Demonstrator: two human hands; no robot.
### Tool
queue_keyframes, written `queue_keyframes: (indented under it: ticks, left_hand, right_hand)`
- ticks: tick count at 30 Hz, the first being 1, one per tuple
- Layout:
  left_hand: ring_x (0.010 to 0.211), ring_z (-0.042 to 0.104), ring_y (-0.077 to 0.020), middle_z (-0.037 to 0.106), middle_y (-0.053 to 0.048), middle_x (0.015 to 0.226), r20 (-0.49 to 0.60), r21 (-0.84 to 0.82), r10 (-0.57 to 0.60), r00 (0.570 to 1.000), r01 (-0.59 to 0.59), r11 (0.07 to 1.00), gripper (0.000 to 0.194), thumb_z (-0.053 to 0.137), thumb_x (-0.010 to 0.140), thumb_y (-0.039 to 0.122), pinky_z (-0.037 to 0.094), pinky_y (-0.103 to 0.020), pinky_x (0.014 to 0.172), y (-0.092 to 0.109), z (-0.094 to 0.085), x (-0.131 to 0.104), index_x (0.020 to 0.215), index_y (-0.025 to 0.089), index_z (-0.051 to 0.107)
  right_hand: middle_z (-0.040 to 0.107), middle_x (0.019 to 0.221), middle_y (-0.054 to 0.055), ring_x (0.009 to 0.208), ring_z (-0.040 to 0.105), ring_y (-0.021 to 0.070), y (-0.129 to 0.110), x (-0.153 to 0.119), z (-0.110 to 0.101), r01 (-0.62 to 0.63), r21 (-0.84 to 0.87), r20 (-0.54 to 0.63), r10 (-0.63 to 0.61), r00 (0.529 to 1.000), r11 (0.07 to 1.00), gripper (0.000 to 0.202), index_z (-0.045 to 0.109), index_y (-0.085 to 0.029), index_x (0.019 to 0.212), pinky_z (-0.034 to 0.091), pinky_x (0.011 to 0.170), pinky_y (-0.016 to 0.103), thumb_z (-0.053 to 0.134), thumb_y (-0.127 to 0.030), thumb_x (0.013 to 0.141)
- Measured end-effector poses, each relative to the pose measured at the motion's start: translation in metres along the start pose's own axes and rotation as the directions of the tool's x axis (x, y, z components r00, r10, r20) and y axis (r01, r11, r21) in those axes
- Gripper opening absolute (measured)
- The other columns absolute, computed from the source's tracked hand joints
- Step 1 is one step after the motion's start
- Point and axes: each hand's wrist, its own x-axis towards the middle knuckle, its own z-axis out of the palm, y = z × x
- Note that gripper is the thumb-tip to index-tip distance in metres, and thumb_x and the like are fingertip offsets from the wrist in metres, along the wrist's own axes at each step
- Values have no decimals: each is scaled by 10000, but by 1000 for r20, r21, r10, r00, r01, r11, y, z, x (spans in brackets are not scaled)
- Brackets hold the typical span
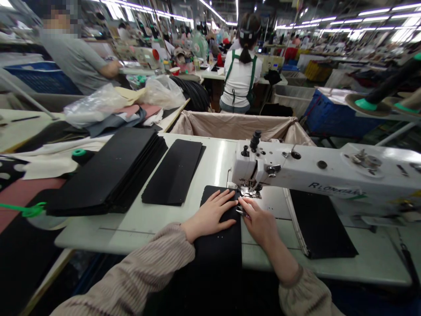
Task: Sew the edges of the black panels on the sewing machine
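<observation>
A black panel (219,250) lies under the sewing machine's presser foot (250,193) and hangs over the table's front edge. My left hand (213,215) rests flat on it, fingers spread. Beside the panel's right edge, just in front of the foot, is my right hand (259,221). Its fingers are curled round thread snips (242,213), with the metal tips pointing left; the rest of the snips is hidden in the palm. The white sewing machine (296,171) stretches to the right from the needle.
At left are a tall stack of black panels (108,166) and a smaller pile (174,171). More black pieces (324,224) lie right of the needle. A fabric-lined bin (237,125) stands behind the table. Two people work beyond, one in a green apron (241,74).
</observation>
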Motion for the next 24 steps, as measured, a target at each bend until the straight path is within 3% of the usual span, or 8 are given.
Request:
queue_keyframes:
  ticks: [24]
  left_hand:
    - [1477,257,-269,324,-84,1581,-28,6,14,999,-14,1000,605,594,894,515,202,-488,1215,-3,0,4,1418,240,472]
  right_hand:
    - [534,1436,-20,804,685,163,0,1,3,-8,-87,-13,7,1000,996,539,448,-340,1456,543,625,298,504,-255,927]
